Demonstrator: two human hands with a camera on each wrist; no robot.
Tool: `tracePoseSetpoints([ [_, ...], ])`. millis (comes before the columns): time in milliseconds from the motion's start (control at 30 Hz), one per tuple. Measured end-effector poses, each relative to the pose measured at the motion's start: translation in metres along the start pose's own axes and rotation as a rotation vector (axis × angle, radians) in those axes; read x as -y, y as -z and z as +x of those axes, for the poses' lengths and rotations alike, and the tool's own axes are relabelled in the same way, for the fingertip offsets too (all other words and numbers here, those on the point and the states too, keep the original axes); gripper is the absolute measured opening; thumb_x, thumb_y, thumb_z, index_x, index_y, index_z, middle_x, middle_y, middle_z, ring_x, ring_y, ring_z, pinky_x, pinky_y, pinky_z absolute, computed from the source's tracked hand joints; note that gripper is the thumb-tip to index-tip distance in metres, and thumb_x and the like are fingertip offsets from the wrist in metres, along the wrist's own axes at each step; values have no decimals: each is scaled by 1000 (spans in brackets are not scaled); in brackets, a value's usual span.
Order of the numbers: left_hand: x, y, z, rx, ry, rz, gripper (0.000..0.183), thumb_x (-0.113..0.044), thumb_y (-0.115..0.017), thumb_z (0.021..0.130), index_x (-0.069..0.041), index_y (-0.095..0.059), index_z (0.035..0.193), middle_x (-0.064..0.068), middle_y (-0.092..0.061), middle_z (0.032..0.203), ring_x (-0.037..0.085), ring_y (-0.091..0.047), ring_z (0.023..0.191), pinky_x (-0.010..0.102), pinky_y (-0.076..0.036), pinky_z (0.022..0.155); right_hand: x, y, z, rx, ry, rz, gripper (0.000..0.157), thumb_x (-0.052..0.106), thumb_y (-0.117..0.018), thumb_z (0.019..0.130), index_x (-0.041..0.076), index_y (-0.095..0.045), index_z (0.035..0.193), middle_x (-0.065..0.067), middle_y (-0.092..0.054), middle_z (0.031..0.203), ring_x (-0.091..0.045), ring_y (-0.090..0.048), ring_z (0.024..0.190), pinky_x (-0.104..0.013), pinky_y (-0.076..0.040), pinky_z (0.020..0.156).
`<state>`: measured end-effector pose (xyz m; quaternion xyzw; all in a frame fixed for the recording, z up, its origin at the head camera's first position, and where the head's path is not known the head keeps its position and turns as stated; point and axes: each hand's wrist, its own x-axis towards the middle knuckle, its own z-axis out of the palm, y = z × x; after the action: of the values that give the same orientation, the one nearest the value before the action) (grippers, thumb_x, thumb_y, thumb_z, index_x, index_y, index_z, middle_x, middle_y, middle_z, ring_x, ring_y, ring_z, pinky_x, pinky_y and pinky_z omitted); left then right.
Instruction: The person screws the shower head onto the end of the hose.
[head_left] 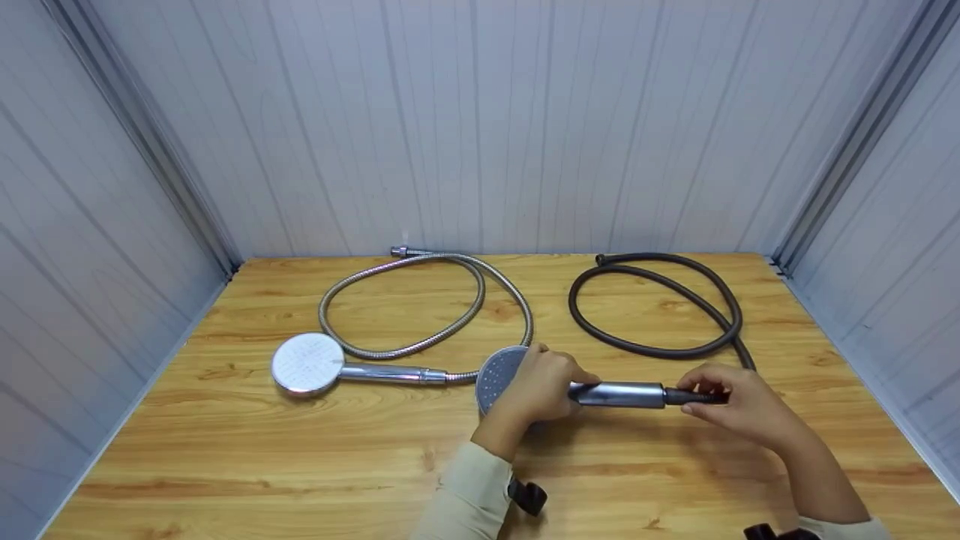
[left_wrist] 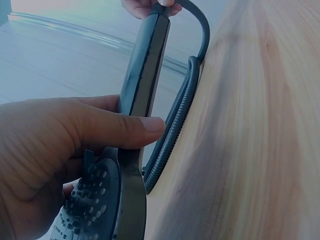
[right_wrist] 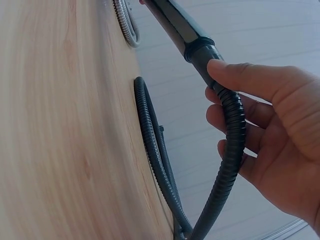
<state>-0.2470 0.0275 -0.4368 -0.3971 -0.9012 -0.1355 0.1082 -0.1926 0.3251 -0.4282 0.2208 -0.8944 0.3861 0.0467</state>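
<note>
My left hand (head_left: 541,384) grips a dark grey shower head (head_left: 496,379) where its round, nozzle-dotted face meets the handle (head_left: 622,394). In the left wrist view the thumb lies across the handle (left_wrist: 145,65) and the face (left_wrist: 95,200) shows below it. At the handle's other end, my right hand (head_left: 739,401) pinches the collar of a black ribbed hose (right_wrist: 232,125) between thumb and fingers. The collar (right_wrist: 202,59) meets the handle end in the right wrist view. From there the hose runs back to a loop (head_left: 649,351) on the wooden table (head_left: 337,465).
At the left lies a chrome shower head (head_left: 307,364) joined to a silver metal hose (head_left: 420,345) coiled on the table. The silver hose's free end (head_left: 400,251) lies near the back wall (head_left: 480,127). Panel walls stand on the left and right too.
</note>
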Motion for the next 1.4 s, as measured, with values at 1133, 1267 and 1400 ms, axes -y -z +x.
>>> tracePoseSetpoints([
  [1133,-1,0,1,23,21,-14,39,-24,-84,72,-31,-76,109,-13,-73,93,4,-65,83,37,-38,88,1,3,0,65,-11,19,16,18,-66,94,12,-72,108,2,-70,94,-10,-59,72,-27,-49,60],
  [1267,0,0,1,21,19,-24,37,-28,-85,73,-31,-76,109,-13,-73,94,4,-65,84,36,-38,87,1,3,0,73,-20,32,18,18,-64,95,11,-72,110,-1,-71,98,-12,-60,72,-27,-49,60],
  [1400,0,0,1,24,25,-28,37,-28,-85,73,-31,-76,109,-12,-73,93,4,-65,83,36,-38,87,0,2,0,48,2,37,20,14,-67,93,10,-71,112,-2,-70,98,-12,-59,72,-26,-49,59],
])
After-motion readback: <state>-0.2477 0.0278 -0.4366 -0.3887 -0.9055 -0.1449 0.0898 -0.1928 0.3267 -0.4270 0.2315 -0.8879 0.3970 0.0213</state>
